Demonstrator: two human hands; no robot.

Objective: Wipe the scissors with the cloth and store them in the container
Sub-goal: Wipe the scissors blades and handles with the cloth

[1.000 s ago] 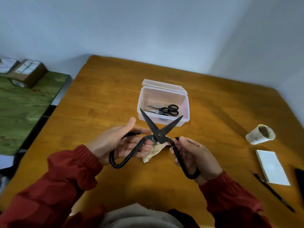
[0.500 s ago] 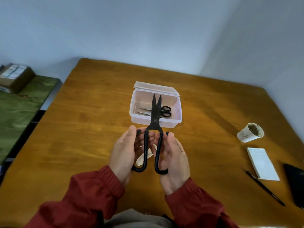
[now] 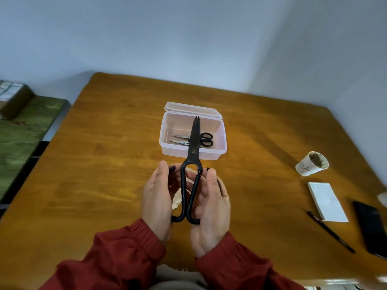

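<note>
Large black iron scissors [image 3: 193, 151] are held upright between my palms, blades closed, tips pointing away over the clear plastic container [image 3: 165, 144]. My left hand [image 3: 156, 200] presses the left handle loop and my right hand [image 3: 211, 208] presses the right one. A beige cloth [image 3: 178, 200] shows in scraps under and between my hands. Small black-handled scissors [image 3: 201, 139] lie inside the open container, whose lid [image 3: 192, 108] is folded back behind it.
The wooden table [image 3: 104, 164] carries a tipped paper cup [image 3: 312, 164], a white notepad [image 3: 326, 201], a black pen [image 3: 330, 231] and a dark phone [image 3: 370, 227] at the right. A green surface [image 3: 18, 139] with a cardboard box [image 3: 14, 97] lies to the left.
The big scissors went from wide open to closed as my hands pushed the handles together. Since then they have stayed closed, tips over the container.
</note>
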